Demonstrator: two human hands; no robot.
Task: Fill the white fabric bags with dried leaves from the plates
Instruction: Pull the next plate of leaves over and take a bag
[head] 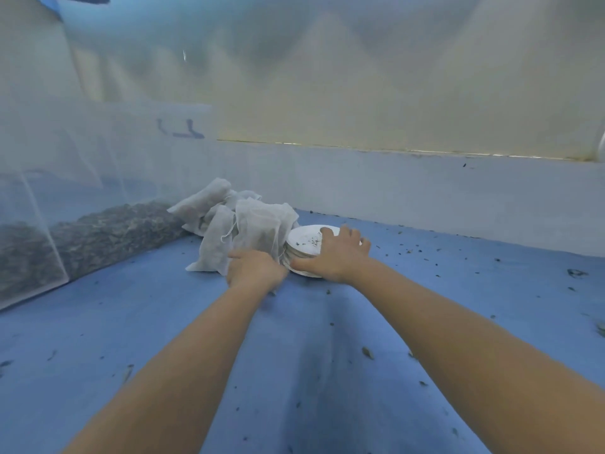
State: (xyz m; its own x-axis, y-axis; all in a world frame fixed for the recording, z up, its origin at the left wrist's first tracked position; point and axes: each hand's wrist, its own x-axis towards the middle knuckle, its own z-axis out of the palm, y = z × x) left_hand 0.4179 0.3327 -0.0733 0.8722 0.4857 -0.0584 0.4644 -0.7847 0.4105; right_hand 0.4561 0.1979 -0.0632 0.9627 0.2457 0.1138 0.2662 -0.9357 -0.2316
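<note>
Blue floor covering (163, 322), creased and littered with dark leaf fragments (368, 352). White mesh netting (98, 152) encloses the left side. Pale wall base (425, 185) behind, with a yellowish sheet (393, 93) hanging above. Lighting dim and diffuse.

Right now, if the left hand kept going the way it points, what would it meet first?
The left hand points up-frame at the white bags. It already seems to touch the nearest bag, so that comes first; depth is unclear.
</note>
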